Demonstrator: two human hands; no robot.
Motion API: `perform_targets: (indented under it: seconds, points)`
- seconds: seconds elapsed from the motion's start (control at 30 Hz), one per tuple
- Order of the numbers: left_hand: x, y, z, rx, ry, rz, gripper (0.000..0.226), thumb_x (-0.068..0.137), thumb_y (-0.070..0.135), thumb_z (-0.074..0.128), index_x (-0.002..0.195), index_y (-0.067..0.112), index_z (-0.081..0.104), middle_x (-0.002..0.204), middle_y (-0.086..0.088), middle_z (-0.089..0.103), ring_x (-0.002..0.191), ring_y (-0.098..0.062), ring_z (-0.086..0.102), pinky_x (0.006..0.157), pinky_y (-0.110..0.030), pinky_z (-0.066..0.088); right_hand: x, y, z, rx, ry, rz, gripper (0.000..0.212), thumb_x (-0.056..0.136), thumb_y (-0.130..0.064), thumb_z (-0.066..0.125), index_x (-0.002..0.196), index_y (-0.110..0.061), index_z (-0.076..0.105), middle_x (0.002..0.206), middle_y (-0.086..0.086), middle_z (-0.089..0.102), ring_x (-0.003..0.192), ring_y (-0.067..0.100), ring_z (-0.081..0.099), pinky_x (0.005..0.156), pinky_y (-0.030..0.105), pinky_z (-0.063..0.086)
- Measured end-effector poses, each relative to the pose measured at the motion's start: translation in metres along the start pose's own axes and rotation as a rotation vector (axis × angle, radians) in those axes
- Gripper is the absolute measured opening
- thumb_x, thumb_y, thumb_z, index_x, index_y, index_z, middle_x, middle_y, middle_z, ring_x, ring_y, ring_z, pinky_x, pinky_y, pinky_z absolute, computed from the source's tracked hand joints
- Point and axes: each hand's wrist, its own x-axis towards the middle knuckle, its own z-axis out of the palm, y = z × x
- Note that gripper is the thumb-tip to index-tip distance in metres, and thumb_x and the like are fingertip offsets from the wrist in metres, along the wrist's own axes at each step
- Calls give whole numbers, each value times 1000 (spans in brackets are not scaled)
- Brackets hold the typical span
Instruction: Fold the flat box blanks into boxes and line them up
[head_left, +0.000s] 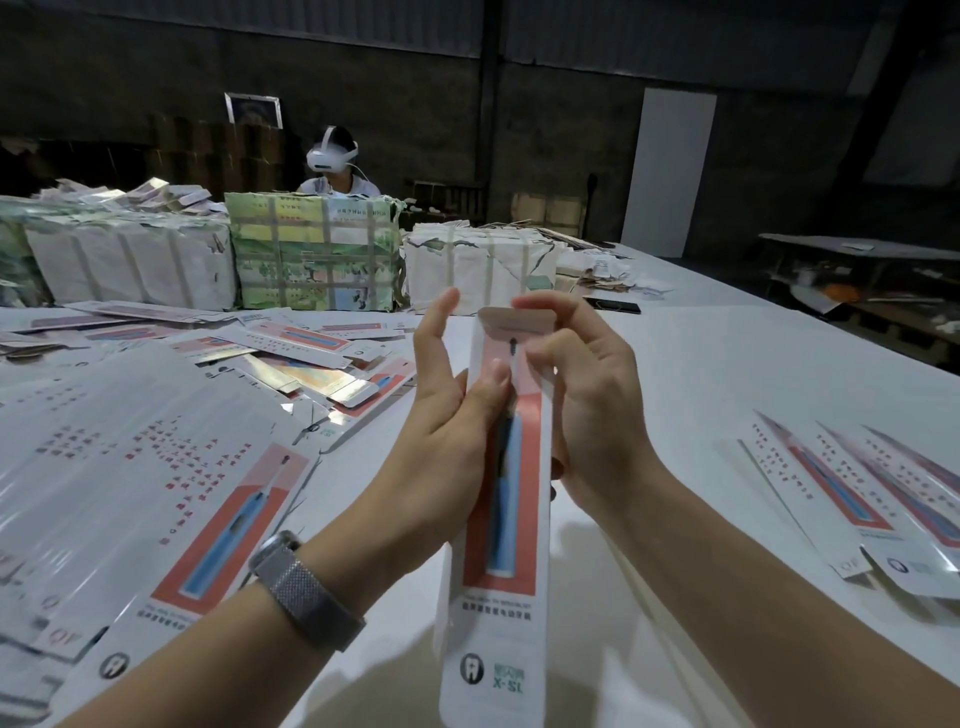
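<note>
Nearest the lens, both bare forearms reach forward over the white table (727, 364), the left one wearing a grey mesh-strap wristwatch (304, 590). Between the hands stands a long, narrow white cardboard box printed with a blue toothbrush on a red panel (501, 545), held roughly upright with its lower end close to the camera. The left hand (447, 415) grips the box from the left, thumb laid across its printed face, index finger raised straight and free. The right hand (587, 395) curls round the right edge, its fingers pinching the brown top flap (517, 319), which is bent over the upper end.

To the right, three folded boxes of the same print (857, 493) lie side by side on the table, with bare tabletop between them and the hands. To the left, a wide spread of flat white box blanks (130, 467) overlaps in a loose heap up to the left forearm. Beyond them stand strapped paper-wrapped bundles (311, 254), and behind these sits a person wearing a white headset (332, 156). A black phone (613, 305) lies farther back.
</note>
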Motion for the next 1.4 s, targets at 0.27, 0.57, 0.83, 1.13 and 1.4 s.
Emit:
perform_targets:
  seconds: [0.27, 0.57, 0.83, 1.13, 1.4]
  points:
    - [1, -5, -4, 75, -63, 65, 47, 100, 43, 45, 135, 68, 26, 99, 1, 72, 80, -33, 75, 70, -44, 62, 7, -10, -5, 36, -31, 69, 17, 87, -24, 55, 85, -18, 71, 77, 0, 70, 73, 16, 68, 67, 31, 57]
    - [2, 1, -7, 100, -103, 122, 51, 103, 39, 44, 138, 68, 21, 100, 1, 70, 81, -34, 74, 68, -39, 62, 7, -22, -1, -81, 4, 50, 30, 96, -3, 49, 92, -12, 77, 101, 25, 67, 91, 48, 65, 79, 65, 54]
    - [1, 1, -7, 104, -164, 153, 57, 102, 37, 46, 140, 69, 18, 107, 4, 67, 81, -35, 73, 70, -43, 63, 11, -27, -8, -118, -15, -16, 34, 99, -6, 48, 88, -20, 77, 86, -3, 71, 81, 9, 66, 69, 24, 57]
    - [0, 0, -5, 119, -129, 160, 53, 102, 38, 46, 140, 66, 23, 99, 1, 65, 79, -40, 70, 71, -57, 62, 13, -26, -12, -177, -67, -96, 29, 87, -18, 48, 87, -21, 77, 96, 12, 66, 85, 10, 62, 71, 23, 53]
    - [0, 4, -5, 61, -127, 165, 50, 102, 37, 44, 139, 64, 25, 107, 2, 65, 80, -38, 71, 65, -38, 61, 11, -23, -11, -257, -92, -183, 32, 95, -23, 43, 95, -27, 75, 99, -4, 67, 100, 15, 63, 76, 25, 56]
